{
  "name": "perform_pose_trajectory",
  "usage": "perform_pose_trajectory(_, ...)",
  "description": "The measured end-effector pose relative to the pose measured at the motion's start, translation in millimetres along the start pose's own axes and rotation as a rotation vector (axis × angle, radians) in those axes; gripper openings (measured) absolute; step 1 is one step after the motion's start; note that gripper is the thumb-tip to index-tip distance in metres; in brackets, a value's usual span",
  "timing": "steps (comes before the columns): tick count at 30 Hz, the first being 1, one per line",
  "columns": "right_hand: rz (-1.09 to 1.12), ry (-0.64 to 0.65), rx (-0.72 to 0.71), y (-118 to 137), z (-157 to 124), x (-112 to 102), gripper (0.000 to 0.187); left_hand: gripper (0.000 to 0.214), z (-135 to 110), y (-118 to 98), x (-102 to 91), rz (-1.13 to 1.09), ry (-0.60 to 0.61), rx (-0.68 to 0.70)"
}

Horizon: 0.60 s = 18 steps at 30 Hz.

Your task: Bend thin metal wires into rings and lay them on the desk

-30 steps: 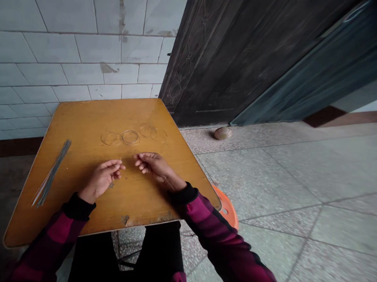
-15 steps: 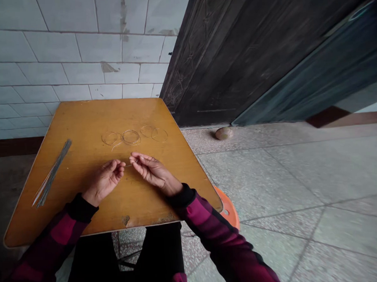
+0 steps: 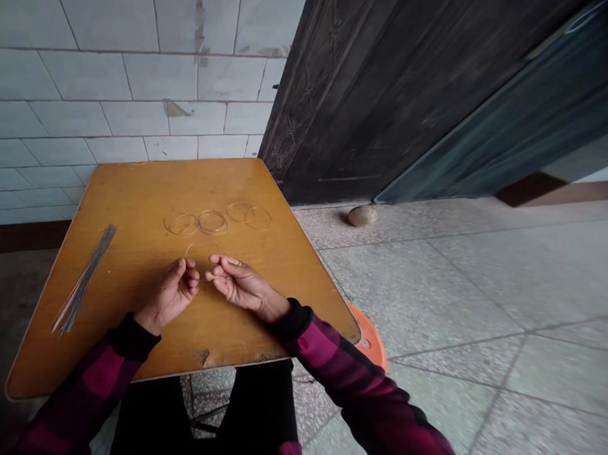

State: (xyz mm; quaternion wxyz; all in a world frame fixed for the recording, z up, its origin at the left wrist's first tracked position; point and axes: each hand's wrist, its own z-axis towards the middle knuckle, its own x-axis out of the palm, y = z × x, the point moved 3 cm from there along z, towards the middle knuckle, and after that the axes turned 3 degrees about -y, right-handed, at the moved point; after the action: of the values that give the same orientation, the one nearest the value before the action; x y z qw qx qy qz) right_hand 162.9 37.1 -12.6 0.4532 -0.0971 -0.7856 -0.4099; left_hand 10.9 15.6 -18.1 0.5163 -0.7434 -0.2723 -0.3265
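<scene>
My left hand (image 3: 171, 293) is closed in a pinch over the table (image 3: 143, 185), holding a thin wire (image 3: 189, 249) whose bent end rises above the fingertips. Close beside it on the right, my right hand (image 3: 243, 286) pinches the same wire, it seems; a faint end shows above its fingers. The stretch between the two hands is hardly visible. Several thin wire rings (image 3: 212, 233) lie in a row on the tabletop, just beyond my hands. To the left rests a bundle of straight grey wires (image 3: 87, 278), fanned out at its near end.
A white tiled wall (image 3: 117, 81) stands behind the table, with a dark carved door (image 3: 378, 81) to the right. Under the table's right corner shows an orange stool (image 3: 369, 336). A roundish stone-like object (image 3: 362, 215) sits on the tiled floor near the door.
My right hand has dropped slightly towards me and tilted. The wire, earlier seen stretched between my fingers, now shows its ends standing up above both hands.
</scene>
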Motion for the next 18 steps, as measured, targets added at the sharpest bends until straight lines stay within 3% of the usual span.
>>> perform_pose_trajectory(11, -0.042, 0.113, 0.119, -3.1, -0.1, -2.4, 0.016, 0.02, -1.5, -8.2, 6.0, 0.033, -0.039, -0.035)
perform_pose_trajectory(18, -0.068, 0.186, 0.168, -4.1, -1.3, -4.1, 0.01, 0.019, -2.9, -8.2, 4.9, -0.001, -0.066, -0.138)
